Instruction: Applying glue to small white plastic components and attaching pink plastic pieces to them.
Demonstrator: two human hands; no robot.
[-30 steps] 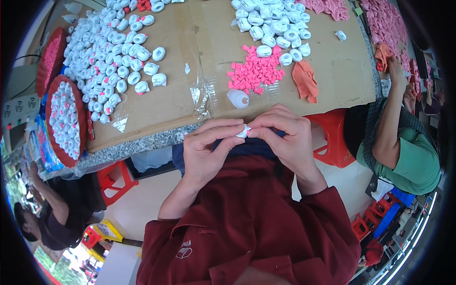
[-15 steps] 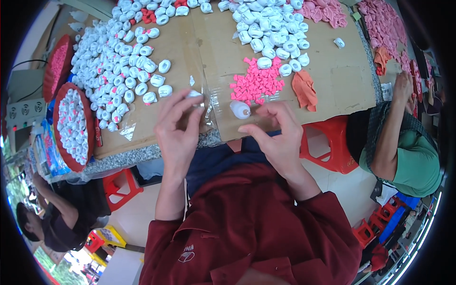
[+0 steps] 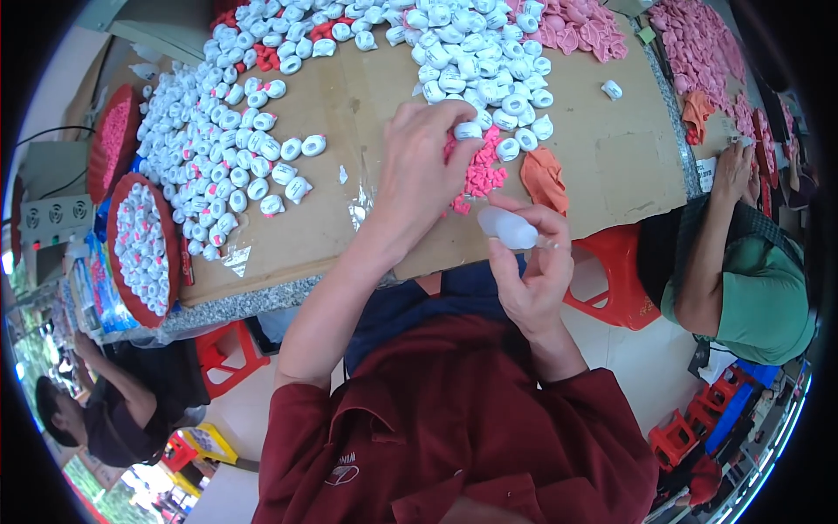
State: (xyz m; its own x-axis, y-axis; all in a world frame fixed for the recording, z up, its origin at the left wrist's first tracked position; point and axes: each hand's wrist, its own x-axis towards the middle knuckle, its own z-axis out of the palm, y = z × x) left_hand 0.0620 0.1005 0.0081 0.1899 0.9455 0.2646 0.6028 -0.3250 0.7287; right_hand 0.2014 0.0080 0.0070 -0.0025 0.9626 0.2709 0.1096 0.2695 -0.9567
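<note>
My left hand (image 3: 423,170) reaches over the cardboard, its thumb and fingers closed on a small white oval piece (image 3: 469,131) with a dark opening. That piece is at the near edge of a heap of similar white pieces (image 3: 471,65). Under and beside those fingers lie small pink parts (image 3: 483,177), partly hidden by the hand. In my right hand (image 3: 537,266) is a translucent white squeeze bottle (image 3: 511,229), tilted, with its narrow tip pointing right. An orange crumpled glove-like piece (image 3: 545,181) lies just beyond this hand.
More white pieces, several with pink bits, spread over the left of the cardboard (image 3: 349,113). Red bowls stand at the left edge, one of white pieces (image 3: 140,249), one of pink parts (image 3: 113,131). Pink floppy pieces (image 3: 580,31) lie far right. A co-worker (image 3: 738,279) sits at the right.
My left hand has moved right, from beside the left pile to the white heap. My right hand has picked up the squeeze bottle that stood on the cardboard. Another white piece lies at the left pile's edge.
</note>
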